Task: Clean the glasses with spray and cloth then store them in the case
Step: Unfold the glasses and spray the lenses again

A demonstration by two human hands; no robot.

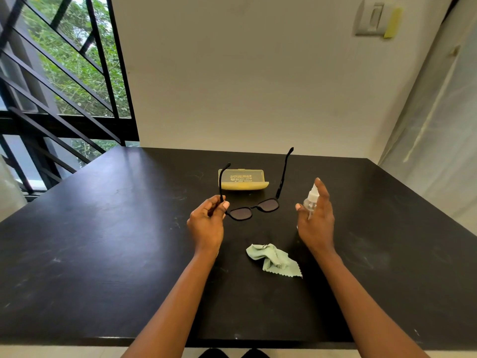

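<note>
Glasses (pixel 254 210) hang above the table (pixel 103 241), pinched at one temple by the left hand (pixel 206 223), so mist from the spray bottle (pixel 311 200) gripped in the right hand (pixel 316 223) may miss the lenses.

A big black table (pixel 103 254) fills the room's middle. Behind it stands a plain white wall (pixel 245 73). High on the wall sits a grey switch (pixel 371 19) with a yellow thing (pixel 392 23) beside it, maybe a sponge. A window (pixel 64 60) with black bars shows green trees (pixel 74 65).
</note>
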